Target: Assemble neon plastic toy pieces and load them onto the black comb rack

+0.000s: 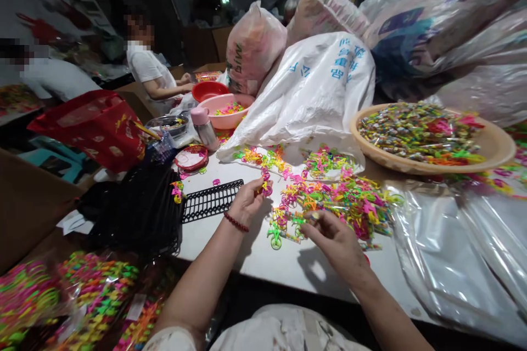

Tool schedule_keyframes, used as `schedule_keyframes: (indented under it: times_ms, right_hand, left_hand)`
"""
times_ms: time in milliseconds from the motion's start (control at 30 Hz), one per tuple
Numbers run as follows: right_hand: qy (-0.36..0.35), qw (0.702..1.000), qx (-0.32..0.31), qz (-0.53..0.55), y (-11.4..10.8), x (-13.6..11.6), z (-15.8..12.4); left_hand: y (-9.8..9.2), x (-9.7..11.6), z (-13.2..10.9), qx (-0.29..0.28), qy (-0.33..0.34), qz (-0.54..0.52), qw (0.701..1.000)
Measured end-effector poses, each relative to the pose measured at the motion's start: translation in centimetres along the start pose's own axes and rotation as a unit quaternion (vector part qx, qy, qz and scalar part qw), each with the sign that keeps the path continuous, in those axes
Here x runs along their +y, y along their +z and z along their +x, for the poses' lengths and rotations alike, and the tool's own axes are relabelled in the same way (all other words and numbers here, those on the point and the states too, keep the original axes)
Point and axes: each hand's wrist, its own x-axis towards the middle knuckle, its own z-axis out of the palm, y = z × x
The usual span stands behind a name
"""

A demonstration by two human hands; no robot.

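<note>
My left hand (pixel 247 201), with a red bead bracelet (pixel 236 222) at the wrist, pinches a small plastic toy bicycle (pixel 267 188) in pink and yellow. My right hand (pixel 338 241) hovers at the near edge of the toy heap, its thumb and fingers closed together. A small pale round tip shows between them, but what it belongs to is unclear. Beside those fingers lies a green toy bicycle (pixel 275 238). Past both hands spreads a heap of bright toy bicycles (pixel 349 200). Left of my left hand is a black plastic rack (pixel 212 201), with one colourful toy at its left end.
A white sack (pixel 304 93) spills toys onto the table. On the right are a wide basin (pixel 500 148) of wrapped pieces and clear plastic bags (pixel 432 247). Black racks (pixel 140 208) are stacked left, near a pink-capped bottle (pixel 203 127). Two people (pixel 148 66) sit farther back.
</note>
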Motion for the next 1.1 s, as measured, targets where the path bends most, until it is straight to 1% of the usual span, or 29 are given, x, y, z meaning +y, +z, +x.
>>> schedule_keyframes:
  times_ms: [67, 100, 167, 233, 333, 400, 500, 633, 767, 833, 967, 1033, 1100]
  right_hand:
    - [-0.033, 0.999, -0.018, -0.009, 0.3, -0.2, 0.3]
    - [-0.035, 0.999, -0.025, -0.013, 0.5, -0.2, 0.4]
    - [-0.012, 0.999, -0.032, -0.013, 0.7, -0.1, 0.5]
    - [0.009, 0.999, -0.037, -0.011, 0.9, 0.2, 0.5]
    - [-0.010, 0.998, -0.048, -0.026, 0.8, 0.5, 0.4]
    - [-0.028, 0.997, -0.059, -0.036, 0.7, 0.5, 0.3]
    - [-0.045, 0.995, -0.071, -0.048, 0.4, 0.5, 0.1]
    - [-0.059, 0.994, -0.073, -0.063, 0.2, 0.3, -0.2]
    - [-0.049, 0.993, -0.084, -0.065, 0.0, 0.3, -0.4]
    - [-0.063, 0.992, -0.075, -0.076, 0.0, 0.4, -0.4]
    - [-0.115, 0.984, -0.041, -0.130, 0.1, 0.5, -0.4]
    - [-0.124, 0.982, -0.036, -0.141, 0.1, 0.5, -0.4]
    - [-0.119, 0.983, -0.040, -0.135, 0.0, 0.5, -0.5]
  left_hand:
    - [0.7, -0.9, -2.6, -0.034, -0.031, -0.050, 0.998]
    - [1.0, -1.4, -3.8, -0.053, -0.040, -0.074, 0.995]
    - [1.7, -2.0, -5.8, -0.085, -0.034, -0.097, 0.991]
    - [2.3, -2.4, -7.4, -0.099, -0.006, -0.069, 0.993]
    - [3.1, -2.8, -8.7, -0.113, 0.025, 0.009, 0.993]
    - [3.5, -3.0, -9.2, -0.128, 0.034, 0.047, 0.990]
    - [4.0, -3.4, -9.7, -0.142, 0.041, 0.062, 0.987]
    - [4.4, -3.6, -10.0, -0.130, 0.053, 0.074, 0.987]
    - [4.4, -3.7, -10.0, -0.112, 0.073, 0.092, 0.987]
    - [4.2, -3.8, -9.9, -0.109, 0.072, 0.097, 0.987]
    - [4.1, -4.2, -9.8, -0.115, 0.066, 0.099, 0.986]
    - [4.1, -4.2, -9.8, -0.117, 0.061, 0.096, 0.987]
    - [4.1, -4.1, -9.9, -0.113, 0.059, 0.100, 0.987]
